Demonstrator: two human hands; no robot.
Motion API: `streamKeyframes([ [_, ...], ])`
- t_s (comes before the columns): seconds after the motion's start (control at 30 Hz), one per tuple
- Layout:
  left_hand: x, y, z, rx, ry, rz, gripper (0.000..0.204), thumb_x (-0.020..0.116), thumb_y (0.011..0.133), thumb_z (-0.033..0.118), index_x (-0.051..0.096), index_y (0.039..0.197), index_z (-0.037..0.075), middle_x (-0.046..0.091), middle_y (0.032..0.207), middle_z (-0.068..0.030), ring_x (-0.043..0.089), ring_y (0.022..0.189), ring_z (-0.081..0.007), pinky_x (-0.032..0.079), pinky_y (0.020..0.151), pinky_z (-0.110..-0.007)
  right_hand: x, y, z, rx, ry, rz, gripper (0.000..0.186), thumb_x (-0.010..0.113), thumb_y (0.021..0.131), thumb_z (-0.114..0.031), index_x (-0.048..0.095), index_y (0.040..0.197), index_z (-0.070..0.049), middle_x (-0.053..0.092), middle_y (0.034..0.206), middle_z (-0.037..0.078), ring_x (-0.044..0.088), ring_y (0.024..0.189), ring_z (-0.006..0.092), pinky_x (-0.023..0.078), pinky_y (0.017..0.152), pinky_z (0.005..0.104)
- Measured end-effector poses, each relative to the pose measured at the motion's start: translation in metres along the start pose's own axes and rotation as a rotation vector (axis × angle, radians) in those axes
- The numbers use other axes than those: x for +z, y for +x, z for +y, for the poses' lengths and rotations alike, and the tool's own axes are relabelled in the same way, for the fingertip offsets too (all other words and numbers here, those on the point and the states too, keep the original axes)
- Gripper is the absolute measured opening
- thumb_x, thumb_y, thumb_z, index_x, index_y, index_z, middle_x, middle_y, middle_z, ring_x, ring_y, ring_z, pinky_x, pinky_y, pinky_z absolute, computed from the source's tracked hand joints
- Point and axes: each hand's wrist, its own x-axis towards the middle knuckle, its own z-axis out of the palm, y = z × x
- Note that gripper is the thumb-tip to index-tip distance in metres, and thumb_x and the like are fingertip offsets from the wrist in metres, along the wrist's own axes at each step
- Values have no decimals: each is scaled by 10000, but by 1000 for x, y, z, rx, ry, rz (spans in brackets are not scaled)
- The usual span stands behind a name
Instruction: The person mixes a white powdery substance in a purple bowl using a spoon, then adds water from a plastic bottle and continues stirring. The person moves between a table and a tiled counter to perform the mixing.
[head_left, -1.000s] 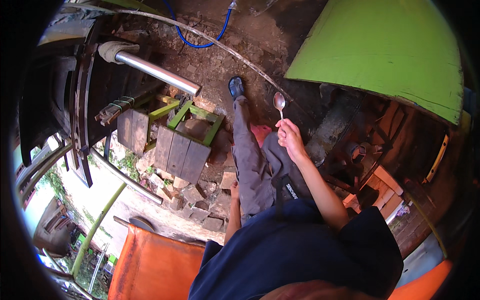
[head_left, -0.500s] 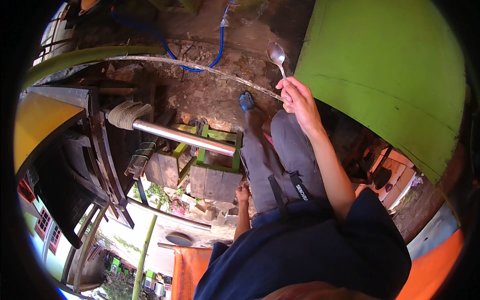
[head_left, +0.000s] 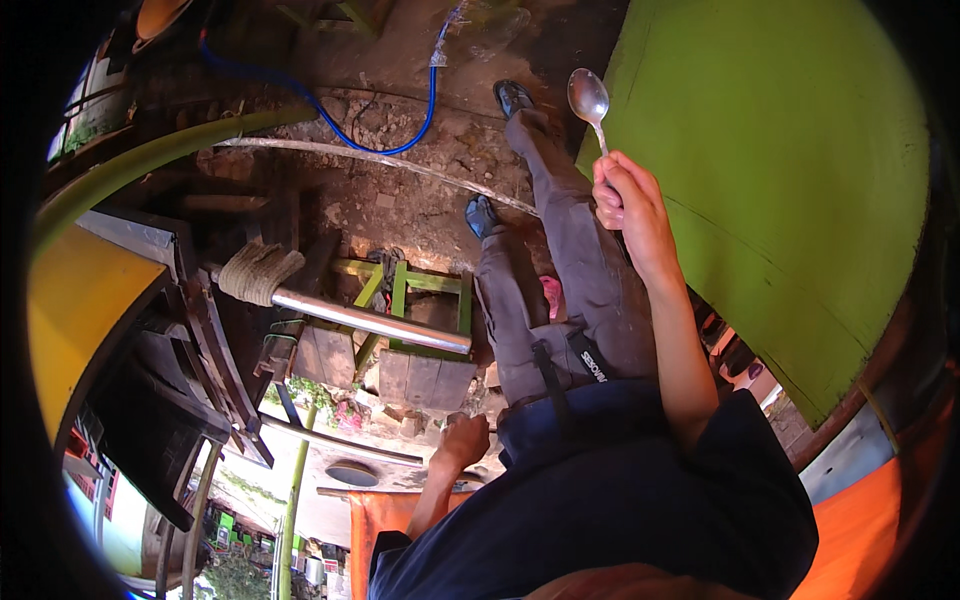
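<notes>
My right hand [head_left: 632, 205] is closed round the handle of a metal spoon [head_left: 588, 97]. The spoon's bowl points up and away, beside the edge of a green tabletop [head_left: 780, 180]. Down at my left side, my left hand [head_left: 464, 440] is curled into a fist; whether anything is inside it is hidden. Just beyond that fist is a low wooden bench [head_left: 425, 378] with green legs.
A blue hose [head_left: 433, 105] loops over the dirt ground ahead. On the left, a shiny metal pole [head_left: 375, 318] wrapped in rope [head_left: 258, 272] juts toward my legs. Dark wooden furniture [head_left: 205, 330] with a yellow panel [head_left: 90, 310] stands farther left.
One foot has come forward, and both feet now show. My right hand has shifted slightly right with the spoon. My left hand has swung back and left, nearer my body.
</notes>
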Motion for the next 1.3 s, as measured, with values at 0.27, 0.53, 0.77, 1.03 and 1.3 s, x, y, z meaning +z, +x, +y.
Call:
streamKeyframes([
  [0.27,-229,42,147,289,-873,1075,314,440,1087,224,614,1179,-20,662,956,-146,643,925,-203,495,840,-332,71,73,44,384,84,-372,244,489,1062,-244,495,860,-108,370,681,-90,303,550,4,242,477,192],
  [0.53,-311,109,251,504,-1668,816,312,457,1095,226,578,1317,42,640,1113,-38,574,987,-81,461,836,-223,30,119,-15,294,-56,-329,241,482,1065,-203,609,981,-17,521,817,-51,457,760,25,409,650,217],
  [0.77,-341,118,276,481,-1837,612,115,587,1036,153,658,1082,76,674,1088,-29,596,900,-82,481,785,-239,-2,127,-36,299,-20,-285,249,482,1079,-253,622,1067,-47,513,730,-69,427,599,17,341,510,213],
  [1.03,-413,52,334,740,-1578,595,89,528,1053,116,593,1059,56,621,1184,-62,582,1018,-105,470,898,-262,18,117,-129,93,74,-73,275,488,1084,-227,633,1211,-32,448,725,-89,363,619,3,281,525,191],
  [1.3,-492,85,307,716,-1479,534,92,543,1048,104,592,1031,28,626,1106,-54,577,1027,-98,458,922,-263,35,185,-142,127,-35,-109,242,490,1082,-245,611,982,-61,456,709,-65,370,591,20,286,516,200],
])
